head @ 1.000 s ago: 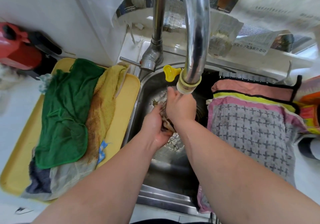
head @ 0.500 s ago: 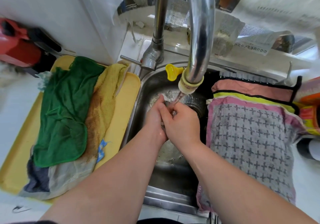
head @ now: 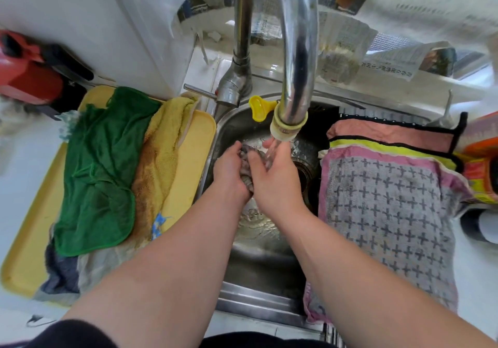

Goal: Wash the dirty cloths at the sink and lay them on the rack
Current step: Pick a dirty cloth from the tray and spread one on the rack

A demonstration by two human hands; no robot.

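Cloth under wash: one small grey crumpled cloth (head: 246, 171), wet and wadded into a short roll, is held over the far half of the stainless steel sink basin (head: 258, 261). Its long axis runs near to far, the far end lying just beside the thin stream of water (head: 272, 149).

Both forearms reach in from the near edge and converge. The left hand (head: 229, 171) is clamped on the left flank of the wad, fingers curled over its far end. The right hand (head: 276, 179) is clamped on the right flank, thumb across the top, fingers under the stream. The two hands are together, with only the cloth between them.

Water falls from the curved chrome tap spout (head: 296, 51), which ends in a cream plastic nozzle collar (head: 287, 126). A small yellow plastic tab (head: 257, 107) sits at the far rim of the basin.

Left of the sink, a flat yellow plastic tray (head: 186, 175) on the bench carries a smooth green microfibre cloth (head: 99, 175), lying over a looped yellow terry cloth with a brown stain (head: 159, 156), and darker cloths beneath.

Right of the sink, a grey woven cloth with dark crosses and pink border (head: 388, 218) lies spread flat. A pink cloth with black trim (head: 390, 137) lies beyond it.
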